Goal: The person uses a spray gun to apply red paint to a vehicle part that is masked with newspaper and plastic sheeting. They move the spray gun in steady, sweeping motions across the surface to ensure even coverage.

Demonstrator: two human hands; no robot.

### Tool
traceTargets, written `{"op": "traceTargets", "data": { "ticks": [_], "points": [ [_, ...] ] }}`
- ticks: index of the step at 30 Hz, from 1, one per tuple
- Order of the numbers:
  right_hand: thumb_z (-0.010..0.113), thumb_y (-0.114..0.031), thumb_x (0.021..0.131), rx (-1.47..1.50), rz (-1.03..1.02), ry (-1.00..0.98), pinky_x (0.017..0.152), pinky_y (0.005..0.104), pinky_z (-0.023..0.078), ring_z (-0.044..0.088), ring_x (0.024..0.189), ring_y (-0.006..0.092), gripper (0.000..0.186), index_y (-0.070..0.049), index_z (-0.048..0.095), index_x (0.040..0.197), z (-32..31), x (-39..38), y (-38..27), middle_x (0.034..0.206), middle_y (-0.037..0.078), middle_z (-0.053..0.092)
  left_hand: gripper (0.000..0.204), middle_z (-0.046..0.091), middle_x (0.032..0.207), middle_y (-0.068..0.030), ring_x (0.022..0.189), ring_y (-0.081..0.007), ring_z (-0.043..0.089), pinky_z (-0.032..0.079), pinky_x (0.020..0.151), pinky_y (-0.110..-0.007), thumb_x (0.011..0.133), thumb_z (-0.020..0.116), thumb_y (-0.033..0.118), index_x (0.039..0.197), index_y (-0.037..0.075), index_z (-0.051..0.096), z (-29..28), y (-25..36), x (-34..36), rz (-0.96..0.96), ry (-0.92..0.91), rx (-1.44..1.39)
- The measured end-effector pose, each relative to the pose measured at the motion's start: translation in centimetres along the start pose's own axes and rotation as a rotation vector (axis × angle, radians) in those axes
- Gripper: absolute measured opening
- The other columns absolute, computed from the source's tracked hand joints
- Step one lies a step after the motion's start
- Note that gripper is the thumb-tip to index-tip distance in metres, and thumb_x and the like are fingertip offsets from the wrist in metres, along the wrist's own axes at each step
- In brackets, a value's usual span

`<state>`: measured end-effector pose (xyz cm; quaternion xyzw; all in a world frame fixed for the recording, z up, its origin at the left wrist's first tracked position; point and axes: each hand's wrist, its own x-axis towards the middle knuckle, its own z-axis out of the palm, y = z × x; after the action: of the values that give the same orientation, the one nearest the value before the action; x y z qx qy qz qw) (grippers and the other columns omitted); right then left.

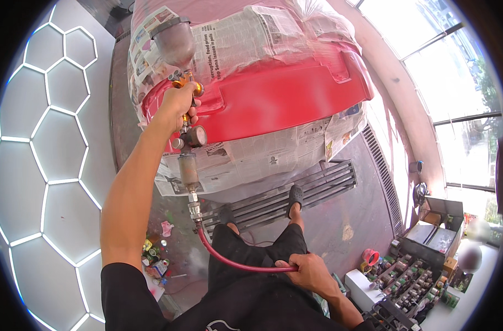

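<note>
My left hand (178, 103) is closed around the grip of a spray gun (198, 88) with gold-coloured parts. A grey paint cup (177, 44) sits on the gun, over the newspaper. Below the grip hang a round pressure gauge (197, 135) and a cylindrical air filter (188, 172). From its metal coupling a dark red air hose (229, 261) curves across my body. My right hand (311, 272) is closed on this hose near my thigh. Beyond the gun lies a glossy red car panel (284, 99), its surroundings masked with newspaper (246, 165).
Plastic sheeting (328, 30) covers the vehicle behind the panel. A slatted metal grate (262, 201) lies under my feet. Paint cans (411, 281) crowd the lower right, near a white box (364, 289). Rubbish and small containers (156, 262) lie at left. Hexagonal lights (20, 107) line the left wall.
</note>
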<state>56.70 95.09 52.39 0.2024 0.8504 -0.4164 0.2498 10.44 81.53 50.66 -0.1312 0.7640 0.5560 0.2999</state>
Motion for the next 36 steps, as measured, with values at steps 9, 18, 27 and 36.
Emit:
{"op": "traceTargets", "data": {
  "ticks": [9, 18, 27, 36],
  "points": [
    [0.077, -0.044, 0.095, 0.004, -0.252, -0.105, 0.056, 0.0482, 0.046, 0.058, 0.061, 0.0444, 0.053, -0.003, 0.058, 0.067, -12.8, 4.7, 4.5, 0.061, 0.019, 0.057, 0.027, 0.064, 0.088, -0.0108, 0.047, -0.0072, 0.047, 0.052, 0.046, -0.032, 0.104, 0.06, 0.028, 0.113, 0.002, 0.061, 6.5, 3.7, 2.9, -0.05, 0.033, -0.07],
    [0.078, -0.042, 0.095, 0.033, -0.352, -0.248, 0.055, 0.0484, 0.046, 0.057, 0.059, 0.0441, 0.052, -0.003, 0.058, 0.067, -17.7, 6.0, 9.7, 0.06, 0.019, 0.056, 0.028, 0.057, 0.076, -0.0038, 0.05, -0.0086, 0.045, 0.049, 0.045, -0.032, 0.104, 0.059, 0.03, 0.1, 0.003, 0.058, 11.4, 4.4, 3.7, -0.093, 0.369, 0.207],
    [0.079, -0.042, 0.095, 0.095, -0.285, -0.243, 0.054, 0.0492, 0.044, 0.057, 0.057, 0.0447, 0.053, -0.001, 0.057, 0.068, -20.5, 6.4, 12.2, 0.058, 0.019, 0.055, 0.027, 0.055, 0.072, -0.0005, 0.049, -0.0082, 0.046, 0.049, 0.046, -0.032, 0.104, 0.06, 0.031, 0.093, 0.007, 0.059, 15.2, 5.5, 3.3, -0.121, 0.335, 0.165],
    [0.076, -0.044, 0.096, 0.109, -0.258, -0.211, 0.056, 0.0496, 0.045, 0.058, 0.061, 0.0447, 0.054, -0.002, 0.057, 0.067, -22.3, 5.6, 16.5, 0.061, 0.019, 0.057, 0.025, 0.056, 0.073, 0.0018, 0.047, -0.0053, 0.045, 0.049, 0.046, -0.031, 0.104, 0.062, 0.032, 0.091, 0.01, 0.058, 22.2, 7.7, 3.3, -0.089, 0.196, 0.119]
  ]
}}
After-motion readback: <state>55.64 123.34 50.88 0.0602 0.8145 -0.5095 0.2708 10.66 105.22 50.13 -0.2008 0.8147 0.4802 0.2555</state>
